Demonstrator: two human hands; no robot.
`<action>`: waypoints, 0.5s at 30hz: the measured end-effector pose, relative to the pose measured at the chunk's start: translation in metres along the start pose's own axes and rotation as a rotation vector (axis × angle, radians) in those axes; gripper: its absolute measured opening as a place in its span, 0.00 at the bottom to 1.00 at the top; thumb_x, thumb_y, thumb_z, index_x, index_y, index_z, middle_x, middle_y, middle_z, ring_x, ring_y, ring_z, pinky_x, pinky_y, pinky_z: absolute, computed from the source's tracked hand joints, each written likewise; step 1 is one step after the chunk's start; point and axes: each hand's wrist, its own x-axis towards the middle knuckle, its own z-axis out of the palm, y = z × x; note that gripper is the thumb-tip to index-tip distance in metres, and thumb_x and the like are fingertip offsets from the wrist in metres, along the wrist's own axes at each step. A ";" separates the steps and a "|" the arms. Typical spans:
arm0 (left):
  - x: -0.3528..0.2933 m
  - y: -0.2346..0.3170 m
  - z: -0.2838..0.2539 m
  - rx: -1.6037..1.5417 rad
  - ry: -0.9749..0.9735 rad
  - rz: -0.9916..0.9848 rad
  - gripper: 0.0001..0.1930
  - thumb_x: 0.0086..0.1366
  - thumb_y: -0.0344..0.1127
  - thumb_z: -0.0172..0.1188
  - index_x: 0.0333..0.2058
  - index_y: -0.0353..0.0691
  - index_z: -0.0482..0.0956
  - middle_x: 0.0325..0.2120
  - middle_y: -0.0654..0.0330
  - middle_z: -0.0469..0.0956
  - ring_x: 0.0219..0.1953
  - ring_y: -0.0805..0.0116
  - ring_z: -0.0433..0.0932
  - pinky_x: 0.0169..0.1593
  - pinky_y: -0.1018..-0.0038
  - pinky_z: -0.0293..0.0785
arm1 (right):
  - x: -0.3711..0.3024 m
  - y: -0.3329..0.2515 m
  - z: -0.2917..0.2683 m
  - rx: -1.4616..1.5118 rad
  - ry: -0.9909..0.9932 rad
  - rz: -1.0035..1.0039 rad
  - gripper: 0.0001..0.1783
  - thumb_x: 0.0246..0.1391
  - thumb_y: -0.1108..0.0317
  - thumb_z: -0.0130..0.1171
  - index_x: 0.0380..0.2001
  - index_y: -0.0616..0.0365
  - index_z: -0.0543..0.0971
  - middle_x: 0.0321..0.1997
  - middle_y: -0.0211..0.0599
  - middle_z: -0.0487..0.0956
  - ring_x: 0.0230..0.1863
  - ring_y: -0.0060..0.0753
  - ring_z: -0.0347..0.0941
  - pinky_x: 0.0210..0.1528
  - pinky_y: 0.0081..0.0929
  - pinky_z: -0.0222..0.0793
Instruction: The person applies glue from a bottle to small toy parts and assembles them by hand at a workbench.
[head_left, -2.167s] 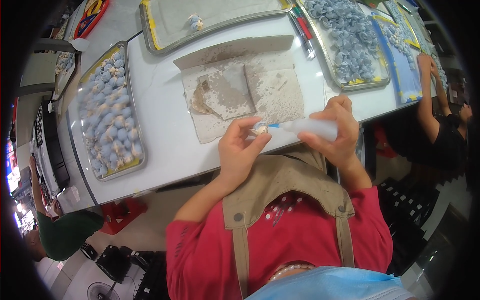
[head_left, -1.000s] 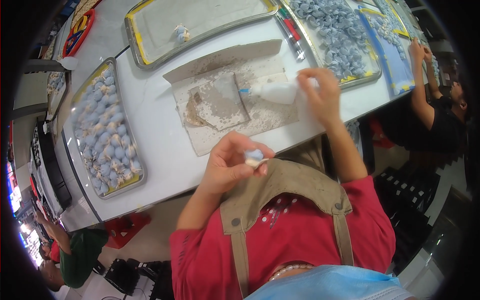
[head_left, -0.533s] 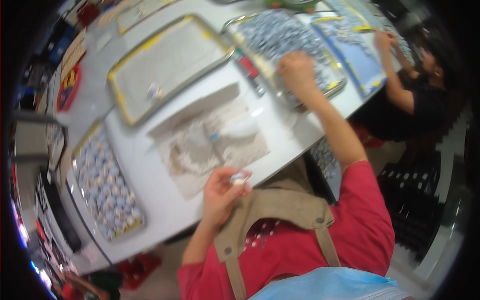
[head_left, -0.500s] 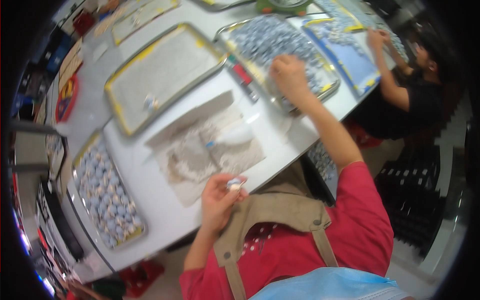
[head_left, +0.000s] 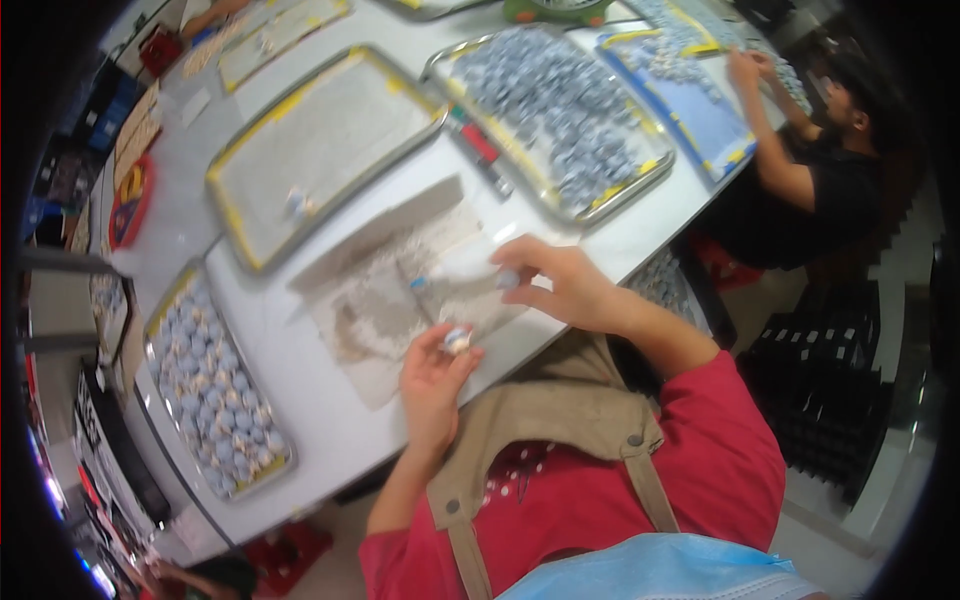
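Note:
My left hand (head_left: 428, 392) pinches a small rounded white piece with blue on it (head_left: 457, 341) between thumb and fingers, above the near edge of the table. Close by on its right, my right hand (head_left: 580, 288) holds a small grey-blue piece (head_left: 508, 279) at its fingertips. The two pieces are apart. Beneath and beyond them lies a creased cardboard sheet (head_left: 440, 203) strewn with pale crumbs, with a thin blue-marked thing (head_left: 417, 283) on it. Many loose grey-blue pieces (head_left: 545, 100) fill a metal tray (head_left: 655, 166) at the far right.
A larger yellow-taped tray (head_left: 226, 205) carries a small pale piece (head_left: 298, 203). Rounded blue-and-cream pieces (head_left: 215, 385) crowd a tray at left. A red-and-black marker-like tool (head_left: 480, 148) lies between trays. A co-worker (head_left: 790, 180) handles pieces beside a blue tray (head_left: 690, 115).
My right hand has come back from the grey-blue pieces in the far-right tray toward my left hand, now with one piece in its fingers. The left hand has risen slightly, still holding its piece.

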 end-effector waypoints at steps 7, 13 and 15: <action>0.000 0.000 0.002 0.011 -0.128 0.138 0.25 0.54 0.16 0.55 0.51 0.34 0.62 0.48 0.55 0.67 0.46 0.69 0.70 0.47 0.77 0.70 | -0.008 -0.033 0.019 -0.008 -0.068 -0.252 0.16 0.38 0.79 0.64 0.35 0.59 0.77 0.32 0.35 0.75 0.30 0.30 0.73 0.33 0.21 0.70; -0.005 0.000 0.002 0.008 -0.171 0.179 0.23 0.56 0.18 0.54 0.51 0.34 0.62 0.49 0.56 0.66 0.46 0.71 0.68 0.47 0.77 0.69 | -0.010 -0.035 0.037 -0.070 -0.046 -0.244 0.13 0.38 0.78 0.63 0.31 0.59 0.75 0.31 0.37 0.74 0.32 0.36 0.73 0.32 0.26 0.70; -0.006 -0.001 0.001 0.019 -0.180 0.197 0.22 0.57 0.18 0.53 0.51 0.34 0.62 0.49 0.56 0.66 0.46 0.72 0.69 0.47 0.77 0.69 | -0.011 -0.034 0.042 -0.120 -0.029 -0.297 0.13 0.38 0.78 0.63 0.30 0.59 0.75 0.31 0.37 0.74 0.32 0.37 0.73 0.32 0.27 0.71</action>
